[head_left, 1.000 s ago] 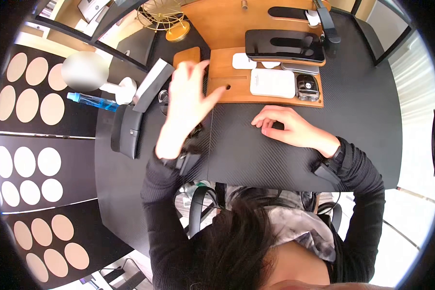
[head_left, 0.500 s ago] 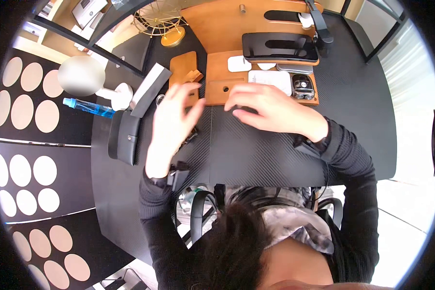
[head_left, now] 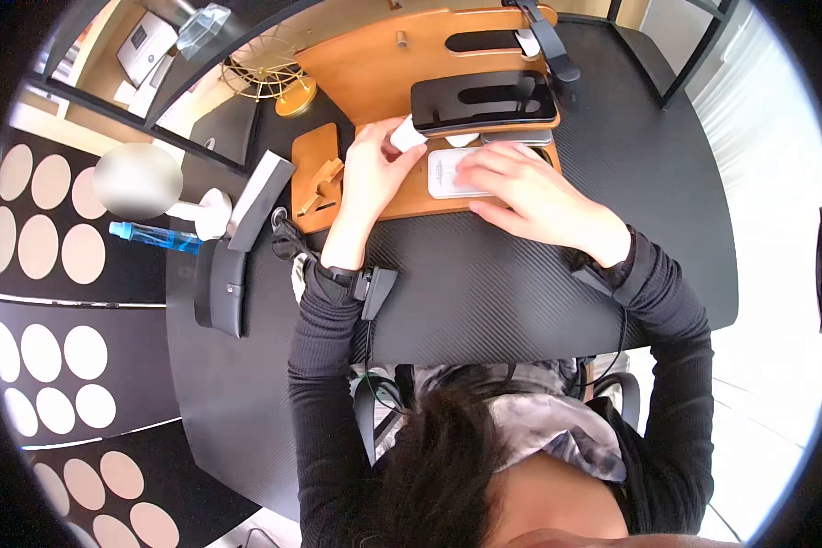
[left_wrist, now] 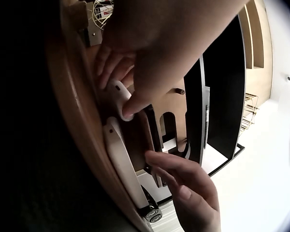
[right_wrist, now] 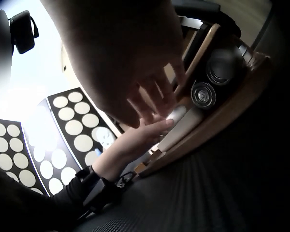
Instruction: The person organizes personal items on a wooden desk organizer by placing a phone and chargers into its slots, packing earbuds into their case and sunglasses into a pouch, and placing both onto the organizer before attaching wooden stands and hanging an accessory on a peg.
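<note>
One small white case (head_left: 407, 136) is partly hidden by left fingers (head_left: 382, 129).

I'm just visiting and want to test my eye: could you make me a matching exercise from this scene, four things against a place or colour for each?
Things:
1. Small case
2. Wheel ornament
3. Flat block
4. Snap-button pouch

Places and colours:
A. Gold
B. Partly covered by the right hand in the head view
C. Black
D. Held in the left hand

Right pairs: 1-D, 2-A, 3-B, 4-C
</note>
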`<action>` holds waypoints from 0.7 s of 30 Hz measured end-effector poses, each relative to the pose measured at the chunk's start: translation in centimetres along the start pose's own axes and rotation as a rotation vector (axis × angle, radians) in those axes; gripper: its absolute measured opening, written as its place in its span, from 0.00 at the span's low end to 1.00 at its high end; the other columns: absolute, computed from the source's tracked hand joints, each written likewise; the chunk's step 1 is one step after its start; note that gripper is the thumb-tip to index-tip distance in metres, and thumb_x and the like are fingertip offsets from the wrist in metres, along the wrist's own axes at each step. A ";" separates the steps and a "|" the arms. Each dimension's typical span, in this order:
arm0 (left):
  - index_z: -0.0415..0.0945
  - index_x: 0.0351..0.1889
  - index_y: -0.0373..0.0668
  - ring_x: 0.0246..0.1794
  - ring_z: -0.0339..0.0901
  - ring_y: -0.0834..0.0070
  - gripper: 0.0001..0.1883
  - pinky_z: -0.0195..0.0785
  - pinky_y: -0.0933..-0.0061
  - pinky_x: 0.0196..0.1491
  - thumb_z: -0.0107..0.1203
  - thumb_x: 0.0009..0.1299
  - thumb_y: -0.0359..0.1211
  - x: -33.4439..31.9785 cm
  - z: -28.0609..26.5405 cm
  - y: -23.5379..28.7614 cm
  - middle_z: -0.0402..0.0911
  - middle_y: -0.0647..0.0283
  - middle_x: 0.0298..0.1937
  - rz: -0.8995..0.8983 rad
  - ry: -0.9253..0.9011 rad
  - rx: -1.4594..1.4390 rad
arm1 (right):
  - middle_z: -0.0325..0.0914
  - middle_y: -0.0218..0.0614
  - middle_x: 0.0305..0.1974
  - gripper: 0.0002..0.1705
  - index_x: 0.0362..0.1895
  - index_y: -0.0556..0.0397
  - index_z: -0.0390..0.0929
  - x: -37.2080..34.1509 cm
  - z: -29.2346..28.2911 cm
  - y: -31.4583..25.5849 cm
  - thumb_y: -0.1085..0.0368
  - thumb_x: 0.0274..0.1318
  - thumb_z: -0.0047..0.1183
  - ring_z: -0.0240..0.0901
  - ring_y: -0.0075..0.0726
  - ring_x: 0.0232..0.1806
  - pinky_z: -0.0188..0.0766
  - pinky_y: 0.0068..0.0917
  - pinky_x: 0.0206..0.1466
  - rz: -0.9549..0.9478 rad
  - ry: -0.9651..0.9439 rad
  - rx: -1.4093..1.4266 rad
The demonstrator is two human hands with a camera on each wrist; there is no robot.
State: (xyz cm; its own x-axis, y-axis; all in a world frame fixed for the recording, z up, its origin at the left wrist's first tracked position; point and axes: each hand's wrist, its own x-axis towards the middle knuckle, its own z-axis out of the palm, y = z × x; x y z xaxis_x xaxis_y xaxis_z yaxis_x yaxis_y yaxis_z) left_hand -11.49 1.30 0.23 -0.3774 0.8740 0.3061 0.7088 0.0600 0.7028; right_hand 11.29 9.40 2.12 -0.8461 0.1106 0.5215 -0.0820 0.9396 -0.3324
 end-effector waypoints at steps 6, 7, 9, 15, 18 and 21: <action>0.76 0.50 0.35 0.33 0.78 0.80 0.23 0.73 0.77 0.36 0.70 0.58 0.33 0.5 2.3 0.4 0.82 0.62 0.36 0.032 0.031 -0.066 | 0.68 0.51 0.57 0.32 0.58 0.64 0.68 -0.7 2.4 1.6 0.54 0.56 0.56 0.60 0.52 0.65 0.54 0.47 0.69 0.148 -0.009 -0.233; 0.75 0.50 0.35 0.33 0.78 0.80 0.25 0.73 0.77 0.37 0.70 0.58 0.34 0.6 2.6 1.0 0.83 0.62 0.36 0.036 0.050 -0.044 | 0.68 0.51 0.57 0.32 0.58 0.64 0.68 -0.7 2.4 1.9 0.54 0.56 0.56 0.60 0.52 0.65 0.54 0.47 0.69 0.151 -0.008 -0.232; 0.73 0.50 0.35 0.36 0.80 0.79 0.26 0.74 0.76 0.39 0.71 0.57 0.35 0.9 3.2 1.5 0.83 0.60 0.38 -0.014 0.026 0.030 | 0.67 0.50 0.58 0.33 0.59 0.63 0.68 -0.8 2.6 2.1 0.52 0.57 0.55 0.58 0.52 0.66 0.51 0.49 0.70 0.182 -0.016 -0.217; 0.73 0.46 0.35 0.35 0.83 0.65 0.28 0.76 0.66 0.41 0.73 0.52 0.38 1.3 4.6 1.5 0.84 0.54 0.36 0.021 0.090 -0.172 | 0.68 0.49 0.57 0.32 0.57 0.63 0.69 -0.8 2.6 1.7 0.51 0.57 0.55 0.58 0.50 0.66 0.50 0.51 0.71 0.111 -0.060 -0.243; 0.73 0.46 0.35 0.31 0.83 0.67 0.29 0.76 0.68 0.39 0.74 0.52 0.40 1.4 4.8 0.7 0.85 0.55 0.34 0.025 0.082 -0.184 | 0.68 0.49 0.57 0.31 0.56 0.62 0.70 -0.7 2.3 1.6 0.51 0.57 0.55 0.58 0.51 0.67 0.50 0.51 0.71 0.150 -0.123 -0.212; 0.73 0.45 0.34 0.29 0.81 0.69 0.31 0.75 0.70 0.38 0.74 0.51 0.42 1.5 4.8 -0.5 0.84 0.57 0.31 -0.005 -0.001 -0.277 | 0.67 0.51 0.59 0.29 0.55 0.61 0.70 -0.7 2.0 1.5 0.52 0.57 0.55 0.57 0.52 0.68 0.50 0.52 0.71 0.157 -0.139 -0.203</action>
State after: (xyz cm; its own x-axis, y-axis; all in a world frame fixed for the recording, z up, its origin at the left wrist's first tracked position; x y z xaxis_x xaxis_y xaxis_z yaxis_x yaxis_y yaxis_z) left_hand -9.55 4.88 -2.70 -0.3800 0.8745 0.3013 0.5169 -0.0694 0.8532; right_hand 10.71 10.07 -0.31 -0.9052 0.2274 0.3591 0.1509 0.9618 -0.2286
